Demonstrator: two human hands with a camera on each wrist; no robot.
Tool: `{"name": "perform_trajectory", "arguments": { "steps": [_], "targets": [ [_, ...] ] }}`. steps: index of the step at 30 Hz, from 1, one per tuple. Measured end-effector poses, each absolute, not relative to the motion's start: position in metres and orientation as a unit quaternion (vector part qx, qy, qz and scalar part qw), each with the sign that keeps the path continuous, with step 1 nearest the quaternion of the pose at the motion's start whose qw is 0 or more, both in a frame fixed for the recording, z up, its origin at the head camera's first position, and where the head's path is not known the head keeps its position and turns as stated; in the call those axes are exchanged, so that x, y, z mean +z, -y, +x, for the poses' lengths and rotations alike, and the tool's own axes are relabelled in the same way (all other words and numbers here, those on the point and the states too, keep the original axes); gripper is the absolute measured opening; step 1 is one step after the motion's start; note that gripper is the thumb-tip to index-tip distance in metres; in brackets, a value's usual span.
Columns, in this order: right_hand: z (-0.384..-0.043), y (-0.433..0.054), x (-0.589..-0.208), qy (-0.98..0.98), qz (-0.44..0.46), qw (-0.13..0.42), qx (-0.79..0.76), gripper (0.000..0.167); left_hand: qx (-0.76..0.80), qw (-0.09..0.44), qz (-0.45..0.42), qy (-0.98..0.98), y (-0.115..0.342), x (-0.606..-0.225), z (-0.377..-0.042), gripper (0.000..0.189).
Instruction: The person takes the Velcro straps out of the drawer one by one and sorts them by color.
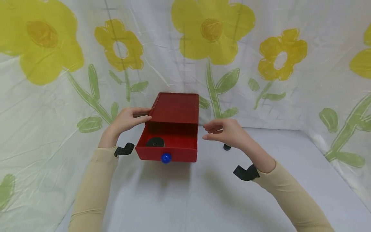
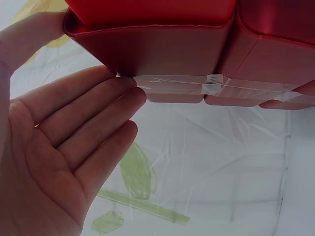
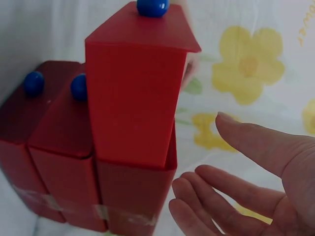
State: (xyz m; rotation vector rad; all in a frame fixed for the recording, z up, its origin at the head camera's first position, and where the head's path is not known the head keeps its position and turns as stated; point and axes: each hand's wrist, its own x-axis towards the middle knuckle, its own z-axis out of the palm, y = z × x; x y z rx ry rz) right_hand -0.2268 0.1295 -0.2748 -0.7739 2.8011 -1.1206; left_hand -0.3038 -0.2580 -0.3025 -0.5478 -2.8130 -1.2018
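A red drawer unit stands in the middle of the table, its top drawer pulled out. That drawer has a blue round knob, and inside lies a black disc-shaped thing, like a tape roll. My left hand touches the unit's upper left side with straight fingers, the thumb at its front edge. To the right, my right hand hovers beside the unit, fingers slightly bent and holding nothing. In the right wrist view a gap shows between its fingertips and the red side.
Two lower drawers with blue knobs are closed, the boxes bound by clear tape. A small black object lies on the white table, partly hidden behind my right hand. A flowered curtain hangs behind.
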Motion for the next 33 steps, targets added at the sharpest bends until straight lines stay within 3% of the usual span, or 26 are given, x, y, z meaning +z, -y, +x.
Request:
{"name": "perform_trajectory", "arguments": {
  "steps": [12, 23, 33],
  "targets": [
    [-0.231, -0.096, -0.263, -0.906, -0.278, 0.020, -0.319, 0.042, -0.386, 0.011, -0.173, 0.906, 0.245, -0.285, -0.284, 0.049],
    [-0.239, -0.063, -0.260, -0.893, -0.300, 0.043, -0.332, 0.041, -0.392, 0.014, -0.174, 0.903, 0.256, -0.302, -0.303, 0.052],
    [-0.248, -0.040, -0.262, -0.892, -0.314, 0.051, -0.321, 0.041, -0.379, 0.010, -0.176, 0.909, 0.239, -0.275, -0.273, 0.050]
  ]
}}
